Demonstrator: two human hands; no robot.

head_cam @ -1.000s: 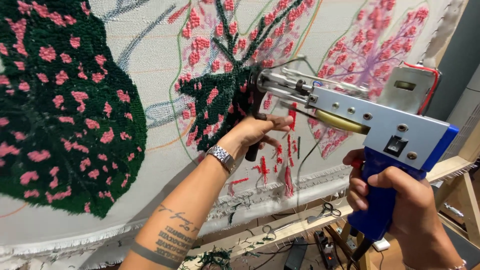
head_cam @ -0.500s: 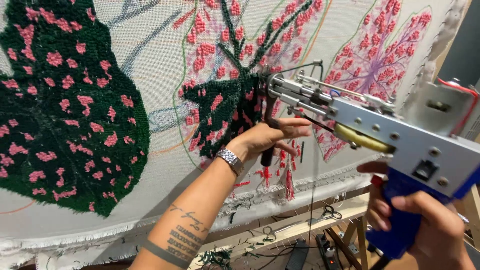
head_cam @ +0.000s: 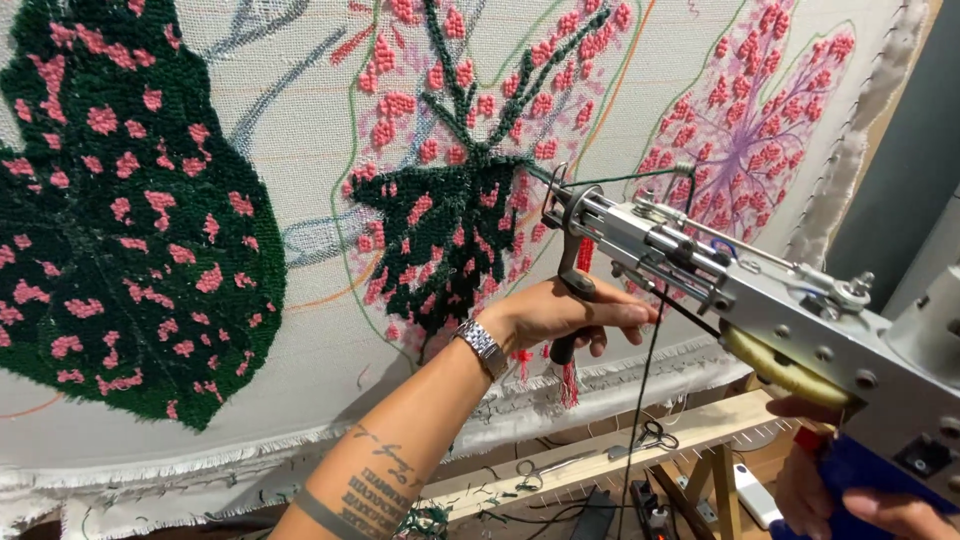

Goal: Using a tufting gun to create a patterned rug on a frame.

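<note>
I see tufting gun [head_cam: 760, 300], silver body, blue grip, centre-right of frame, needle at cloth [head_cam: 320, 330]. Left hand [head_cam: 565, 315] fingers clenched round front handle; right hand [head_cam: 830, 495] gripping blue grip, lower right.

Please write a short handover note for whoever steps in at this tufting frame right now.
Left hand: gripping the black front handle of the silver metal tufting gun.
Right hand: around the gun's blue rear grip.
Gun tip sits against the white backing cloth, beside the dark green and pink centre leaf.
Done: large green leaf at left, filled.
Left: centre leaf partly filled; pink and purple right leaf has bare patches.
</note>
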